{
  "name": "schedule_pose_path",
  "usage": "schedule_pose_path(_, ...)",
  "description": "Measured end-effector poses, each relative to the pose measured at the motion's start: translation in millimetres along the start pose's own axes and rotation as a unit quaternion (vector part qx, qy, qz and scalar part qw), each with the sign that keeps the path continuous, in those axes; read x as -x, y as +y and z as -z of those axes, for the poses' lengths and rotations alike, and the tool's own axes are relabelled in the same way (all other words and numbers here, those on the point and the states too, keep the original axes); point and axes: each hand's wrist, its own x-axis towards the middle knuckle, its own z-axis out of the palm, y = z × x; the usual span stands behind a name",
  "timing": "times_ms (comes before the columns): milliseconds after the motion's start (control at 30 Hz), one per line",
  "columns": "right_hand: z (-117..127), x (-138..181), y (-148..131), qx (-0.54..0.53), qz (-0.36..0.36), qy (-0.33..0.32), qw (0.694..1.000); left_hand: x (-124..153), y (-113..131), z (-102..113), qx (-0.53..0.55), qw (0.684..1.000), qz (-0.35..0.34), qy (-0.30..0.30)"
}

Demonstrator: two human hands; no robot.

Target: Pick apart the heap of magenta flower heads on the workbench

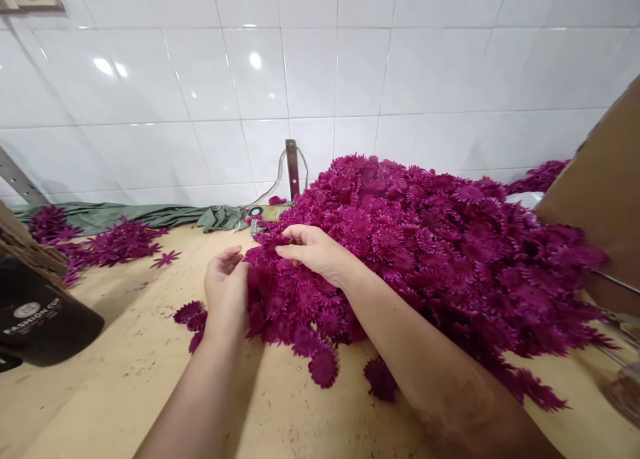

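L hand (227, 289) & R hand (320, 253) working at L edge of big magenta flower pile (425, 245), grips unclear; blk cup (50, 322) sitting far L, tan tbl (115, 392) lying below, wht tiled wall (310, 65) rising behind.

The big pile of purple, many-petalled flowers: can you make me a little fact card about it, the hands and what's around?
Main thing: big pile of purple, many-petalled flowers
Left hand: fingers curled, at the pile's left edge; grip unclear
Right hand: thumb and finger near flowers; grip unclear
Underneath: tan tabletop
Far left: black cup printed "FASHION CUP"
Far right: brown cardboard
Behind: white tiled wall
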Motion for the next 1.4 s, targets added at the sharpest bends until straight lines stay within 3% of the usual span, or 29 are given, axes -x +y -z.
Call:
schedule_pose_path(133, 1.3, -4.6, 8.5, -0.004, -0.016, 0.042, 0.999, 14.6, -1.0, -6.0, -0.046, 0.996, -0.067, -0.036)
schedule_pose_path(333, -2.0, -5.7, 12.5, -0.032, -0.032, 0.050, 0.998, 20.8, -4.3, -8.2, -0.040, 0.983, -0.059, -0.169)
schedule_pose_path(500, -4.3, -8.5, 16.1, -0.022, -0.030, 0.056, 0.998, 20.7, -5.5, -7.9, -0.047, 0.986, -0.071, -0.142)
schedule_pose_path(700, -3.7, -11.5, 25.7, 0.111, 0.019, 0.097, 0.989, 20.7, -5.9, -6.8, -0.150, 0.960, -0.210, -0.111)
schedule_pose_path(800, -3.2, -11.3, 28.8, 0.145, 0.020, 0.111, 0.983, 18.1, -8.1, -8.3, -0.152, 0.968, -0.135, -0.150)
schedule_pose_path(900, -4.3, -9.4, 26.9, 0.094, 0.004, 0.111, 0.989, 17.3, -7.8, -10.5, -0.097, 0.976, -0.019, -0.194)
schedule_pose_path(967, -6.0, -7.6, 23.7, 0.041, -0.006, 0.103, 0.994, 18.2, -6.2, -11.2, -0.072, 0.977, -0.001, -0.200)
schedule_pose_path(1167, -11.3, -5.6, 17.1, -0.051, -0.029, 0.065, 0.996, 19.6, -2.5, -9.1, -0.030, 0.990, 0.001, -0.138)
schedule_pose_path(1400, -15.7, -4.4, 14.3, 0.012, -0.039, 0.039, 0.998, 16.6, -7.0, -11.7, 0.048, 0.990, 0.092, -0.095)
